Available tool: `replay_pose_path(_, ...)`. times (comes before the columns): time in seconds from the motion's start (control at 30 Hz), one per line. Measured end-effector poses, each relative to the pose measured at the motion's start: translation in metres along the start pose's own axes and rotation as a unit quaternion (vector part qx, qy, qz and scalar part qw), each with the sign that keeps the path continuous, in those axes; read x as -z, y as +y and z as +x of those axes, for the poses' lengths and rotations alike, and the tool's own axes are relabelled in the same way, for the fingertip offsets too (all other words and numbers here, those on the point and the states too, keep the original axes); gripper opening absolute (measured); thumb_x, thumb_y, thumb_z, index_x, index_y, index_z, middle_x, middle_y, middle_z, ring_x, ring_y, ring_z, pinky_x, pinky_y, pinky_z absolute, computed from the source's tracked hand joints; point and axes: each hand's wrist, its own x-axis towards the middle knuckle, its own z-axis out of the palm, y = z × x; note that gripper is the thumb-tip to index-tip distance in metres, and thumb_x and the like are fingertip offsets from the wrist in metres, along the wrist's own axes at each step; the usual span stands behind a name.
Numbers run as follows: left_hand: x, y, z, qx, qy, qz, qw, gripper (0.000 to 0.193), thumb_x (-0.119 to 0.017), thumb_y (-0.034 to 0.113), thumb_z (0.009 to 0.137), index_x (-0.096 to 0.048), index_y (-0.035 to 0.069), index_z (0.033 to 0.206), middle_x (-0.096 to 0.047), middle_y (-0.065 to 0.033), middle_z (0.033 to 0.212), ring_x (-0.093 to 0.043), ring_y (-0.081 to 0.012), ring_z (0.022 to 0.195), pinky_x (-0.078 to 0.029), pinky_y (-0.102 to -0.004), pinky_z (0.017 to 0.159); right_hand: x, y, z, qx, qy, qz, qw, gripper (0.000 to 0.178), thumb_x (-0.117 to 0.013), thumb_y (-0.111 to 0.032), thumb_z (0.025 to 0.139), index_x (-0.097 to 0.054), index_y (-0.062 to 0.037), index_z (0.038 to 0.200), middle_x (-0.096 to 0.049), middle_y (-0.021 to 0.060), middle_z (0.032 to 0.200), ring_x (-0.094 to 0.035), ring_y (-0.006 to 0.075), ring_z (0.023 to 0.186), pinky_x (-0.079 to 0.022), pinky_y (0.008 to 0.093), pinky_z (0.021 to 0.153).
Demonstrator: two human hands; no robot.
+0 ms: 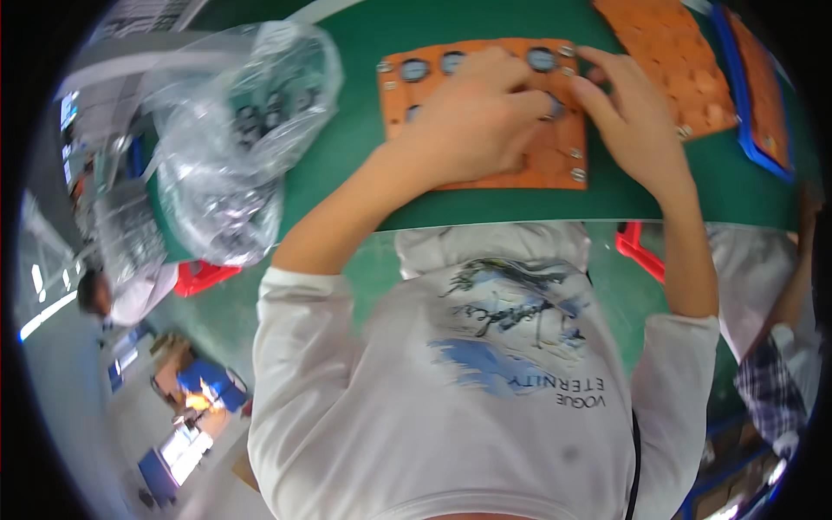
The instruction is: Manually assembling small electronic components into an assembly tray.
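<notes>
An orange panel [555, 165] with round dark discs and small metal fittings lies on the green table before me. My left hand [481, 117] reaches across its middle, fingers bent down. The left thumb touches a dark disc [555, 107] near the panel's right side; what the bent fingers hold, if anything, is hidden under the hand. At the panel's right edge is my right hand [637, 121], its thumb and forefinger curled against that edge near a metal fitting. Another dark disc [542, 59] sits in the panel's upper right, between the two hands.
A clear plastic bag [230, 147] with dark parts inside stands to the left. Another orange panel [680, 65] and a blue-edged tray [744, 104] with an orange piece lie to the right. Red stools [204, 277] show below the table's edge. Other people sit at both sides.
</notes>
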Motion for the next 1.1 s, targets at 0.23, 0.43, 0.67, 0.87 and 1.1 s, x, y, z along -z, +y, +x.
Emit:
replay_pose_path(0.23,-0.031,0.001,0.014,-0.019,-0.034,0.046,0.998,0.023,-0.072,0.025,0.065,-0.073,0.010,0.082,-0.065,-0.0087,0.091,-0.062,-0.0301,0.092,-0.048,-0.0441,0.079,-0.006,0.035,-0.018,-0.084,-0.006,0.031,0.996,0.033,-0.060,-0.015,0.099,-0.060,0.0005,0.127,-0.058,0.0065,0.098,-0.054,0.0133,0.083,-0.045,0.0252,0.075)
replay_pose_path(0.43,-0.034,0.010,0.010,-0.033,0.043,0.071,0.996,0.015,-0.071,0.019,0.069,-0.069,0.005,0.075,-0.059,-0.0120,0.076,-0.059,-0.0297,0.080,-0.046,-0.0408,0.072,-0.012,0.026,-0.018,-0.072,0.046,0.069,0.994,0.031,-0.062,-0.017,0.097,-0.062,0.0019,0.122,-0.055,0.0055,0.088,-0.043,0.0123,0.067,-0.039,0.0273,0.062)
replay_pose_path(0.67,0.000,0.009,0.019,0.004,-0.048,0.052,0.998,0.021,-0.074,0.022,0.068,-0.070,0.005,0.081,-0.064,-0.0092,0.085,-0.060,-0.0274,0.086,-0.046,-0.0380,0.076,-0.008,0.025,-0.013,-0.078,0.033,0.074,0.994,0.030,-0.062,-0.017,0.098,-0.063,0.0021,0.121,-0.055,0.0039,0.087,-0.044,0.0107,0.069,-0.041,0.0263,0.064)
replay_pose_path(0.87,-0.017,-0.002,0.023,-0.095,-0.057,0.078,0.991,0.023,-0.072,0.022,0.065,-0.070,0.005,0.079,-0.065,-0.0082,0.088,-0.060,-0.0286,0.095,-0.047,-0.0406,0.079,-0.005,0.034,-0.021,-0.046,0.057,0.070,0.995,0.030,-0.062,-0.018,0.099,-0.064,0.0030,0.120,-0.059,0.0051,0.089,-0.051,0.0117,0.075,-0.044,0.0263,0.070)
replay_pose_path(1.1,-0.015,-0.003,0.010,-0.062,0.022,0.083,0.994,0.023,-0.072,0.031,0.072,-0.070,0.008,0.070,-0.064,-0.0097,0.074,-0.062,-0.0321,0.083,-0.048,-0.0433,0.075,-0.002,0.011,-0.007,0.008,0.065,0.092,0.994,0.023,-0.066,-0.014,0.093,-0.067,-0.0001,0.111,-0.062,0.0074,0.094,-0.060,0.0155,0.085,-0.047,0.0270,0.075)
